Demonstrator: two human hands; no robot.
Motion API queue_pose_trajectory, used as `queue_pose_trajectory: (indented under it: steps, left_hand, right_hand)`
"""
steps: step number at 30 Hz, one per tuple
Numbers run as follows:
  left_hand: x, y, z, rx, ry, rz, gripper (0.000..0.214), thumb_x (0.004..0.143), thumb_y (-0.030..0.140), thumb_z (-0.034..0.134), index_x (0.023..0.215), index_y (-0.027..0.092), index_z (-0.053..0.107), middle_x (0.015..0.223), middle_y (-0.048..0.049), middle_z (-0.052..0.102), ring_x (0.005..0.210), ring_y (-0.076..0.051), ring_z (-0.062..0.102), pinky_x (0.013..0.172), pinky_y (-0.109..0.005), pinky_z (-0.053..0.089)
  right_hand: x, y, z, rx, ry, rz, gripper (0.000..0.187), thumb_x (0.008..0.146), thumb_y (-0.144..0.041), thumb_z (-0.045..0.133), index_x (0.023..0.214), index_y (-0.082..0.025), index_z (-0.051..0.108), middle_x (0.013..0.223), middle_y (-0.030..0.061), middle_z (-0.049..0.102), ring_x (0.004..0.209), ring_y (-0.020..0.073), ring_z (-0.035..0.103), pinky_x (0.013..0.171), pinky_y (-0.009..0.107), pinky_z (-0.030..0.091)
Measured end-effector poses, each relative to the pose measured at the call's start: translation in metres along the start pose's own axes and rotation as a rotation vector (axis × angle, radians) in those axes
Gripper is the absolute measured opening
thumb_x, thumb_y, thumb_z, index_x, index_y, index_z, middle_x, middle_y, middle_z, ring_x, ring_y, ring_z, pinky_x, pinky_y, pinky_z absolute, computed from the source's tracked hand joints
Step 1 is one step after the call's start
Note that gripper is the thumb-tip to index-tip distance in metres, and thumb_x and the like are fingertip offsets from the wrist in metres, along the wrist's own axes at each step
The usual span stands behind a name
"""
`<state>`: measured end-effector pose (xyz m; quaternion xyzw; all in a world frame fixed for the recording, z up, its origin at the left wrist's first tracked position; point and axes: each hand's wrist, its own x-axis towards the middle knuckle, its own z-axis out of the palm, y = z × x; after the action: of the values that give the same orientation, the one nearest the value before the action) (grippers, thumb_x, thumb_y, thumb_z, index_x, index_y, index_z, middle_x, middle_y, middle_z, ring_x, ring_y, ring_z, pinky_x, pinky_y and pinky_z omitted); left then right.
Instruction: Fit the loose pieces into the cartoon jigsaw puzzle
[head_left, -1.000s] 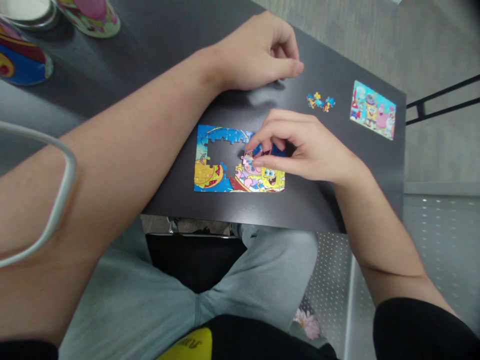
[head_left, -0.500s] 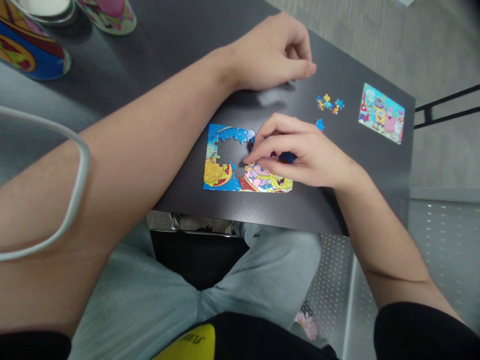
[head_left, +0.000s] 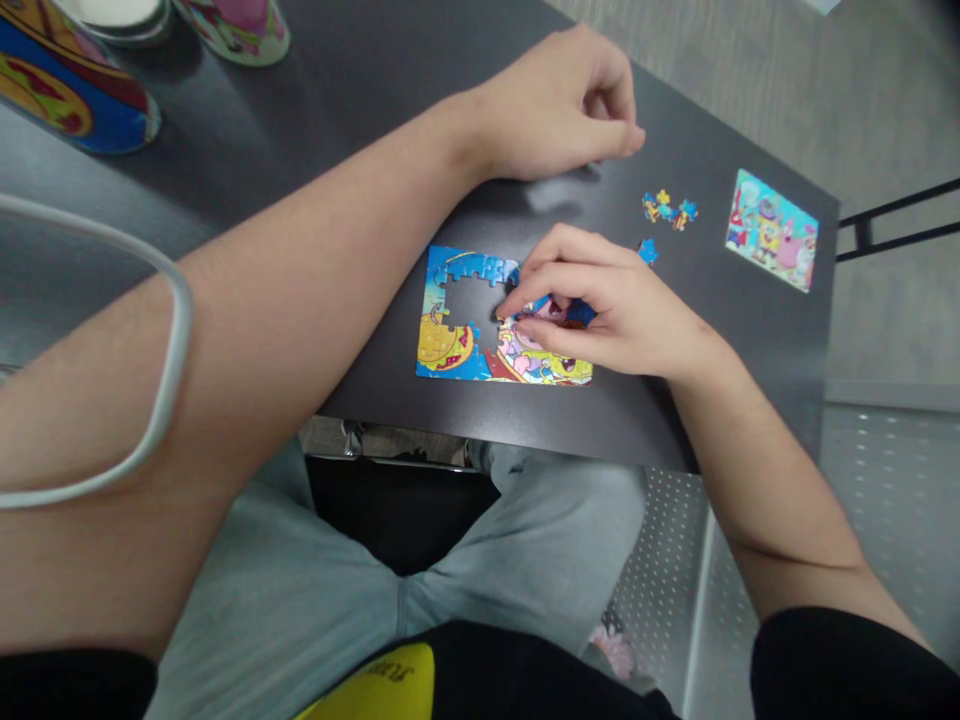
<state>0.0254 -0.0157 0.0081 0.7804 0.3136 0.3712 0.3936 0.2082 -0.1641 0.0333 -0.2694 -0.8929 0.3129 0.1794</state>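
Note:
A cartoon jigsaw puzzle [head_left: 442,345] lies on the dark table, with a hole in its middle where the grey tabletop shows. Over its right part is my right hand [head_left: 592,305], thumb and fingertips pinched on a small puzzle piece [head_left: 504,322] at the hole's right edge. My fingers hide much of that piece and the puzzle's upper right. Farther back, my left hand [head_left: 566,105] rests on the table, its fingers curled and thumb stretched forward, with nothing visible in it. Several loose puzzle pieces [head_left: 665,208] lie to the right, and a blue piece [head_left: 648,251] sits beside my right hand.
A small cartoon picture card [head_left: 772,230] lies near the right end of the table [head_left: 525,415]. Printed cartoon tins, one large [head_left: 82,90] and one smaller [head_left: 244,30], stand at the back left. A pale cable [head_left: 161,400] loops across my left forearm.
The view has shifted slightly, so the table's contents appear a little farther right. Relative to the puzzle, my right fingertips stay near the hole's right edge. My left hand keeps its pose.

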Motion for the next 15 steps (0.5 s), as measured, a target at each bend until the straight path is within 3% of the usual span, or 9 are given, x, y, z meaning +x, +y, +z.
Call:
queue_pose_trajectory:
  steps: [9, 15]
  left_hand:
    - [0.001, 0.0, -0.001, 0.023, -0.015, 0.021, 0.021, 0.108, -0.005, 0.086, 0.116, 0.006, 0.101, 0.089, -0.005, 0.088, 0.083, -0.016, 0.071, 0.085, -0.032, 0.046]
    - [-0.001, -0.002, 0.0, -0.007, 0.025, 0.03, 0.018, 0.106, 0.002, 0.086, 0.108, 0.01, 0.102, 0.088, -0.0065, 0.089, 0.082, -0.018, 0.072, 0.085, -0.034, 0.045]
  right_hand:
    - [0.001, -0.007, 0.001, -0.015, 0.011, 0.08, 0.022, 0.116, -0.038, 0.081, 0.133, -0.028, 0.09, 0.131, 0.0119, 0.082, 0.118, 0.0335, 0.08, 0.112, 0.057, 0.069]
    - [0.001, -0.011, -0.001, -0.018, 0.005, 0.174, 0.028, 0.108, -0.049, 0.098, 0.13, -0.035, 0.09, 0.136, 0.0151, 0.083, 0.117, 0.0405, 0.08, 0.099, 0.062, 0.077]
